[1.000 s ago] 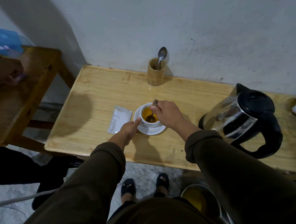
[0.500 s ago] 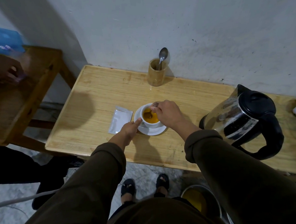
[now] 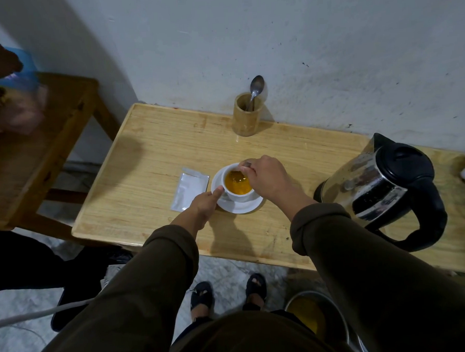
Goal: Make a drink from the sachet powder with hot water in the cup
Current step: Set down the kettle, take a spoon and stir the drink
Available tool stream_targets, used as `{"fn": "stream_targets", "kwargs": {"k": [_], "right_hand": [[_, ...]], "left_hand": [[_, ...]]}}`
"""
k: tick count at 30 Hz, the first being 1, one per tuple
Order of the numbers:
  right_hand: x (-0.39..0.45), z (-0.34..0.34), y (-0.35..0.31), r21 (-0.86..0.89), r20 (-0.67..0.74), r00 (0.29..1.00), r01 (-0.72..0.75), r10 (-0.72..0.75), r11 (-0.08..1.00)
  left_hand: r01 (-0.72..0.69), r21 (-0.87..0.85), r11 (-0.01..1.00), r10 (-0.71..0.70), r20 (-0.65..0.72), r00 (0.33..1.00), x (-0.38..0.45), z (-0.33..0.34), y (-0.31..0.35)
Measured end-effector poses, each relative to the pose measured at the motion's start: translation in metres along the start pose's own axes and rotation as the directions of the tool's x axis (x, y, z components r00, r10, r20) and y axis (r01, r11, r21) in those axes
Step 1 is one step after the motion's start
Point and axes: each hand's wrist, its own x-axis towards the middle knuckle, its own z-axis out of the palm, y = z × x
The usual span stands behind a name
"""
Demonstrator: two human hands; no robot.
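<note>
**Stirring stage: cup on saucer, both hands at cup**

Cup (image 3: 238,185): white, upright, seated on a white saucer (image 3: 241,206) near the middle of the pale wooden table (image 3: 149,158); filled with an orange-yellow liquid, surface visible, no spill seen on the saucer.

Right hand (image 3: 266,178): above the far-right rim of the cup; fingers curled and pinched on the handle of a spoon (image 3: 244,166); only a short metal stretch of the handle shows at the fingertips, the bowl dips into the liquid and is indistinct.

Left hand (image 3: 204,203): at the near-left side of the cup; thumb extended and touching the cup wall just above the saucer; the remaining fingers are folded under and hidden, so I cannot tell whether they grip anything.

Sachet (image 3: 190,188): silver, flat on the table just left of the saucer, near the left hand but apart from it; top edge appears torn, contents not visible.

Kettle (image 3: 383,189): steel body, black lid and handle, standing right of the cup, well apart from it; handle turned toward the near table edge.

Wooden holder (image 3: 247,118): cylindrical, at the far edge against the wall; a second spoon (image 3: 256,87) stands in it, bowl up.

Both sleeves dark olive, reaching to the wrists.
</note>
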Motion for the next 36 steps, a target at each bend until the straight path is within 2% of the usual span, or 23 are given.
{"fn": "stream_targets", "kwargs": {"k": [6,14,25,33,36], "right_hand": [[0.0,-0.002,-0.003,0.043,0.055,0.998,0.032,-0.035,0.999],[0.001,-0.001,0.004,-0.015,-0.022,1.0,0.002,-0.003,1.0],[0.0,0.003,0.004,0.137,0.049,0.999,0.014,-0.021,0.99],[0.001,0.005,0.006,0.016,-0.036,0.999,0.019,-0.018,1.0],[-0.002,0.004,0.004,0.097,-0.034,0.999,0.021,-0.018,0.995]], "left_hand": [[-0.001,-0.013,1.0,0.001,0.019,1.0,0.001,0.0,0.0],[-0.005,-0.017,1.0,0.005,0.019,1.0,0.002,-0.001,-0.001],[-0.005,-0.027,1.0,0.005,0.02,1.0,0.006,-0.001,-0.004],[0.008,-0.01,1.0,-0.008,0.003,1.0,0.012,-0.002,-0.008],[0.009,-0.013,1.0,-0.009,0.002,1.0,0.018,-0.003,-0.012]]}}
